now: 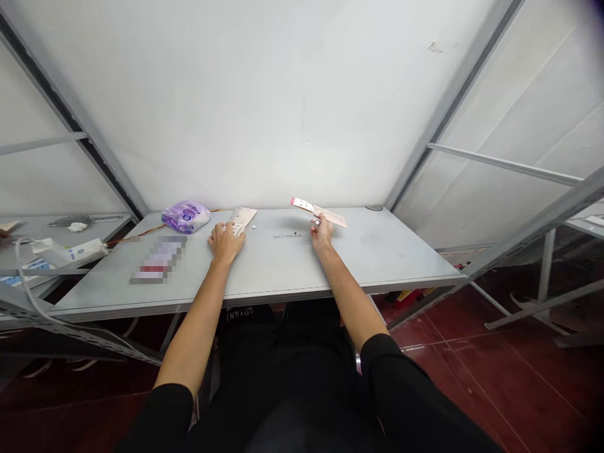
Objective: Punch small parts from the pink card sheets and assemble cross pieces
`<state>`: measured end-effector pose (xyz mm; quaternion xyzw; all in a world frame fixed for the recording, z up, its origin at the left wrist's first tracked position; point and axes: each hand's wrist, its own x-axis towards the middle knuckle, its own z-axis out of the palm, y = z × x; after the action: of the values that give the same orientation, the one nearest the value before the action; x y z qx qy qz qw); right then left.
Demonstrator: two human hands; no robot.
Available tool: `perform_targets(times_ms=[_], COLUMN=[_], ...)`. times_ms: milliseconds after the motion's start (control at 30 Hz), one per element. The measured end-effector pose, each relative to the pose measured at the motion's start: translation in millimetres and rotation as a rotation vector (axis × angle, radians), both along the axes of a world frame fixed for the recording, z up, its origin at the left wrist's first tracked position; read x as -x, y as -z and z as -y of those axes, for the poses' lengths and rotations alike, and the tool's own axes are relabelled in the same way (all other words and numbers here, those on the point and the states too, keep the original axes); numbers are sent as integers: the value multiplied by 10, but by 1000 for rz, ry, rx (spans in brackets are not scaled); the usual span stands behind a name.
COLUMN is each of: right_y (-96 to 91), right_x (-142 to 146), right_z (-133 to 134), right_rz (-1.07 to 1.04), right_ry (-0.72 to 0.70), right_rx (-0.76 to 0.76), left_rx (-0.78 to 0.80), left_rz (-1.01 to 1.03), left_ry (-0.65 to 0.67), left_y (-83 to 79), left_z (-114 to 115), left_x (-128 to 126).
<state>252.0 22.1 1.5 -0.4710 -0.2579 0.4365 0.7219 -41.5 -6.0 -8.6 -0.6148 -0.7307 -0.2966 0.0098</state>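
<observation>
My left hand [227, 241] is at the left-middle of the grey table [278, 270], its bent fingers closed over the near end of a pale printed card [243, 218]. Part of that card is hidden under the fingers. Off the table's surface, my right hand [321, 234] grips a thin pink-and-white card [333, 218] between thumb and fingers. A white strip with a pink end [302, 203] juts out to the left from it; I cannot tell whether the two are one piece. Between the hands are a tiny white round piece [254, 227] and a short ruler-like row of dark marks [287, 236].
A purple soft pack [185, 217] stands at the back left, with a blurred-out flat rectangular thing [159, 259] in front of it. A dark flat object [374, 207] lies at the back right corner. White power strips [85, 250] and cables are beyond the left edge. Metal posts flank the table.
</observation>
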Motion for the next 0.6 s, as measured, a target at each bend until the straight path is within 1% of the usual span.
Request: perform_targets(times_ms=[67,167,233,333,433,500,600], right_y=[17,52,72,81,67,67,105], right_x=[-96,-210,-246,-242,-187,-126,-6], right_z=[-27,-43,-48,-54,-42,-8,71], right_rz=[-10,-35,-54,-34,73,268,736], right_ry=[118,264,287,217,119,54,-86], right_rx=[-3,15,23,6,7,-1,-94], left_rx=[41,58,83,121,118,109,94], left_rz=[-15,-14,2,7,17,33,65], left_ry=[7,5,-22,-50,-50,-68,-97], left_y=[24,23,2,-28,-34,-26,-20], left_z=[-11,-13,-3,13,8,-7,-24], left_x=[37,54,58,76,108,126,136])
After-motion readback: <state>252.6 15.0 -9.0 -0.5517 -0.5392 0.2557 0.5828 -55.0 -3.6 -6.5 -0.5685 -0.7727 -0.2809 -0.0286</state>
